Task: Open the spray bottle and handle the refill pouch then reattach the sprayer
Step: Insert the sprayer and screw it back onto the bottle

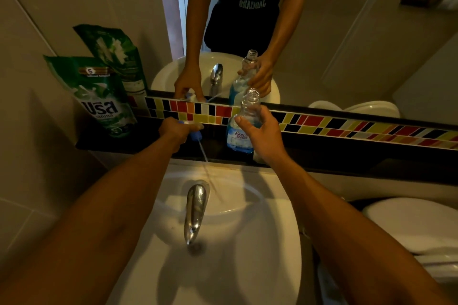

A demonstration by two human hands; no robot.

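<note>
The clear spray bottle (241,131), with blue liquid low inside and its neck uncapped, stands on the dark ledge behind the sink. My right hand (260,131) is wrapped around its middle. My left hand (177,129) grips the blue sprayer head (195,134) over the ledge to the bottle's left; its thin dip tube (203,152) hangs down toward the basin. A green refill pouch (99,96) leans upright against the wall at the ledge's left end, untouched.
A white sink basin (260,230) with a chrome tap (195,208) lies below the ledge. A mirror above the coloured tile strip (322,122) reflects the scene. A white toilet lid (411,223) sits at right. A tiled wall closes in the left side.
</note>
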